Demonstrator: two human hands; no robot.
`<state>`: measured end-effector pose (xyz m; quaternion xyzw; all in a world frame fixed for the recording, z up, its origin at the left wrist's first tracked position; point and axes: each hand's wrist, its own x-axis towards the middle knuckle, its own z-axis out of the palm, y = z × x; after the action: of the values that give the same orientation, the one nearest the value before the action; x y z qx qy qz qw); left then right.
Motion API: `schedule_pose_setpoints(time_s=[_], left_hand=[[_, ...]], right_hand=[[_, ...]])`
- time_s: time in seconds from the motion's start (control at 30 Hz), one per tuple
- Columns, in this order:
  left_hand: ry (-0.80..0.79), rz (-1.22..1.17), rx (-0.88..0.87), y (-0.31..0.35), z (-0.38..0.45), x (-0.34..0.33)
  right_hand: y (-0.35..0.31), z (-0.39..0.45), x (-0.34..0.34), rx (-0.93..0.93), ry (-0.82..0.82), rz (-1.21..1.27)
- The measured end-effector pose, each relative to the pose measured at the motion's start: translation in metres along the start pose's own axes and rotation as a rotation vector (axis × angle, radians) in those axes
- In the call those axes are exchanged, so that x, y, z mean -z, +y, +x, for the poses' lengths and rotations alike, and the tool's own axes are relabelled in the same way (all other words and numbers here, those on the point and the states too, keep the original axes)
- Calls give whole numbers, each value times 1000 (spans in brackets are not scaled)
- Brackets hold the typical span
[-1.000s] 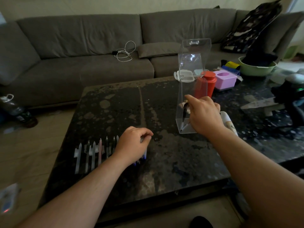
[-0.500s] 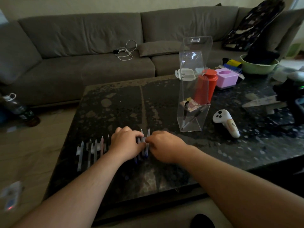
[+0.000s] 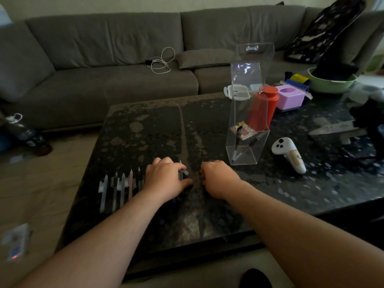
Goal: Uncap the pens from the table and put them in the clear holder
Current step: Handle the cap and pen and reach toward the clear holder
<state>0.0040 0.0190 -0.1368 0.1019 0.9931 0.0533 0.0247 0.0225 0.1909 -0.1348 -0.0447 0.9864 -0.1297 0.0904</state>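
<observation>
Judging by looks, we take the pens (image 3: 122, 189) to be light, stiff plastic sticks, smooth and a bit slippery, unlikely to break but apt to roll on the polished tabletop (image 3: 145, 129). We'd pinch the barrel at mid-length with one hand and the cap end with the other, then pull straight apart.

Pens lie in a neat row near the front-left edge of the tabletop, side by side, tips pointing away from us: pale, white-grey and one pinkish, with clips showing. Our left hand (image 3: 166, 179) sits over the right end of that row, fingers curled down on a pen (image 3: 181, 171) whose grey tip sticks out past the knuckles. Our right hand (image 3: 218, 178) is just beside it, fingers curled under; we cannot tell what it grips, if anything.

Clear holder (image 3: 247, 142) stands upright, right of and beyond our hands, tall lid flap open, with a couple of dark pens leaning inside. Red bottle (image 3: 265, 109) stands just behind it, white controller (image 3: 288, 152) lies to its right.
</observation>
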Motion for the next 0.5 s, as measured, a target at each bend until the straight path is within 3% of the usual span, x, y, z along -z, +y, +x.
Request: schedule_pose_setpoints(time_s=[0.33, 0.5], left_hand=[[230, 17, 3, 11, 1, -5], [278, -464, 36, 2, 3, 3]], right_hand=[[4, -10, 8, -127, 28, 165], [9, -10, 19, -62, 101, 196]])
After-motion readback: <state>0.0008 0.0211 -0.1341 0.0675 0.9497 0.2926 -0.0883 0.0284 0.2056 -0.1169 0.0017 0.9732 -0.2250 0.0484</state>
